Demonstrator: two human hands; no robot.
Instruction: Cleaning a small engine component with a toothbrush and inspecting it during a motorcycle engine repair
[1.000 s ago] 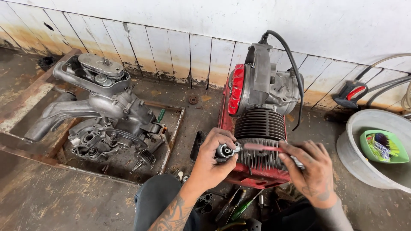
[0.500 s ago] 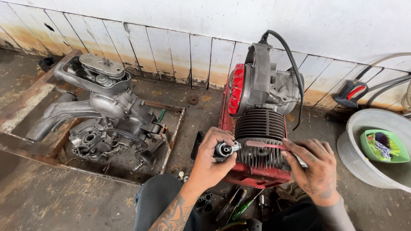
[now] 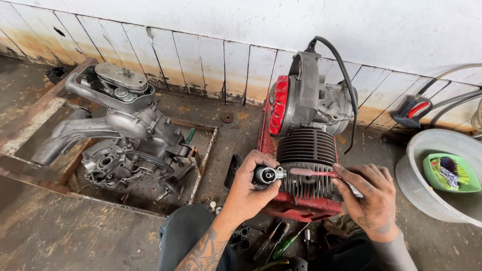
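Head view, hands [image 3: 311, 188] covering engine [image 3: 306, 150] cylinder head

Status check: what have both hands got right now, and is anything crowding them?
Left hand grips small metal part. Right hand holds red toothbrush against it. Finned engine directly behind; loose tools on floor below.

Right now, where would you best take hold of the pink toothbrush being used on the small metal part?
Grip the toothbrush by its bare handle end on the right, where the right hand pinches it. It lies level, with its head against the metal part in the left hand, so that end is occupied.
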